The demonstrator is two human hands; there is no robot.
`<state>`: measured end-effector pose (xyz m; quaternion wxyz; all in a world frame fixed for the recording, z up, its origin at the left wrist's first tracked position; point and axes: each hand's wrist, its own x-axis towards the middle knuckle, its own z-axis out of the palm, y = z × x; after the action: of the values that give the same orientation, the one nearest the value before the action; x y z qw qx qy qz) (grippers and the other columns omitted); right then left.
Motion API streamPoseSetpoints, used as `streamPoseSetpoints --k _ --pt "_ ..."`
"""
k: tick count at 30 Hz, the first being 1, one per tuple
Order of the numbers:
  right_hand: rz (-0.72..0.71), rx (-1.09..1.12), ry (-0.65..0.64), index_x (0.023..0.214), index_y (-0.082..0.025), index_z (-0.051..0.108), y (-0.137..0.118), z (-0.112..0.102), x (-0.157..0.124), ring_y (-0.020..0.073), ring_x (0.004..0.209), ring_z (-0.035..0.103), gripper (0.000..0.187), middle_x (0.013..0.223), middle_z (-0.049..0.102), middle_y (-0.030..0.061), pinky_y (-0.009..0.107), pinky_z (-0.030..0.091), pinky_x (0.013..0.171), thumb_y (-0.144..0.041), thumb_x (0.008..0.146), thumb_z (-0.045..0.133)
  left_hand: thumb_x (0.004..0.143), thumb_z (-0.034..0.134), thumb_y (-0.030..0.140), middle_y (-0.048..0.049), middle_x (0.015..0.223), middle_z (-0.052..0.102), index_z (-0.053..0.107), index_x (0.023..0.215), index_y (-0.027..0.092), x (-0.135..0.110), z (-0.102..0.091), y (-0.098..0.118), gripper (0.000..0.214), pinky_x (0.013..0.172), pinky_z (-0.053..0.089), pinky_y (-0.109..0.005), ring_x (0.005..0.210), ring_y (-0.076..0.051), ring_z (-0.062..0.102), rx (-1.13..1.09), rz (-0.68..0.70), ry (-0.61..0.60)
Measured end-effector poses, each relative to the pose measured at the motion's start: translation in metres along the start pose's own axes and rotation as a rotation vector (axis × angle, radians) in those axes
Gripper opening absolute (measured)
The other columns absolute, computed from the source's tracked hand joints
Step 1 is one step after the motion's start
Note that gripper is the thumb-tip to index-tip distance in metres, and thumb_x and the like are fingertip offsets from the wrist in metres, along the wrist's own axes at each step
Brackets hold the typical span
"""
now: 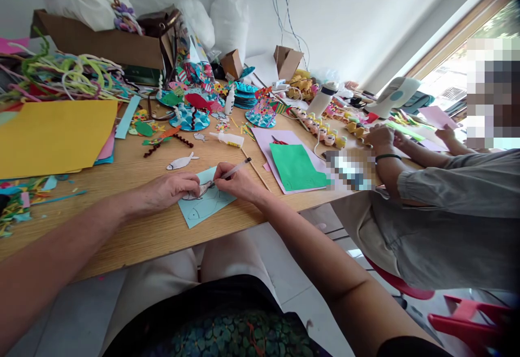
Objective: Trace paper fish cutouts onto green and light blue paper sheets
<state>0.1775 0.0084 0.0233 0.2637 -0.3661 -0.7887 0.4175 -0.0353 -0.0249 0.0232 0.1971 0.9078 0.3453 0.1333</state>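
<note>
On the table before me lies a light blue sheet of paper (217, 205) with fish outlines drawn on it. My left hand (175, 189) presses its closed fingers on a small paper fish cutout (205, 188), keeping it against the sheet; part of the cutout is hidden under the fingers. A pen (239, 168) is pinched in my right hand (232, 180), its tip down by the cutout's edge and hidden by the fingers. Just beyond my left hand rests another white paper fish (182, 161).
Yellow paper (57, 135) and pipe cleaners (73, 72) lie left. Ahead are a glue bottle (229, 140) and blue paper crafts (190, 117). A wooden stick (255, 170) and green sheet (298, 166) lie right. Beside me, a person's hands (382, 137) work at the table.
</note>
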Motion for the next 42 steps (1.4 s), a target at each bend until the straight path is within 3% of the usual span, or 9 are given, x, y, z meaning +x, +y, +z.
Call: streamPoseSetpoints --k 10,18,38,42 --pt "-0.005 0.080 -0.002 0.066 -0.017 0.051 -0.0032 -0.0039 -0.0089 0.0091 0.060 0.040 0.003 0.061 0.045 -0.0048 0.021 0.031 0.054 -0.016 0.065 0.049 0.090 0.033 0.024 -0.0013 0.085 0.060 0.059 0.077 0.019 0.0034 -0.0020 0.0028 0.030 0.073 0.041 -0.024 0.079 -0.013 0.054 -0.010 0.009 -0.026" --pt "-0.018 0.023 -0.042 0.068 -0.017 0.050 -0.0025 0.0000 -0.0078 0.0083 0.059 0.042 0.002 0.062 0.047 -0.0052 0.021 0.031 0.054 -0.015 0.067 0.050 0.088 0.036 0.028 -0.0036 0.096 0.064 0.063 0.096 0.020 0.0058 -0.0005 0.0026 0.029 0.081 0.043 -0.027 0.090 -0.016 0.057 0.015 -0.061 -0.029" --pt "-0.026 -0.033 -0.001 0.068 -0.018 0.050 -0.0015 0.0012 -0.0063 0.0085 0.059 0.043 0.001 0.061 0.047 -0.0054 0.020 0.032 0.053 -0.017 0.068 0.049 0.088 0.034 0.027 -0.0043 0.093 0.064 0.063 0.092 0.019 0.0077 -0.0004 0.0058 0.030 0.079 0.044 -0.027 0.088 -0.017 0.058 0.050 -0.033 -0.018" --pt "-0.007 -0.023 -0.001 0.068 -0.018 0.049 -0.0030 0.0010 -0.0062 0.0085 0.060 0.043 0.001 0.061 0.047 -0.0053 0.020 0.032 0.054 -0.017 0.068 0.049 0.088 0.035 0.030 -0.0049 0.096 0.065 0.061 0.099 0.020 0.0084 -0.0001 0.0065 0.030 0.080 0.045 -0.028 0.089 -0.018 0.059 0.061 -0.065 -0.006"
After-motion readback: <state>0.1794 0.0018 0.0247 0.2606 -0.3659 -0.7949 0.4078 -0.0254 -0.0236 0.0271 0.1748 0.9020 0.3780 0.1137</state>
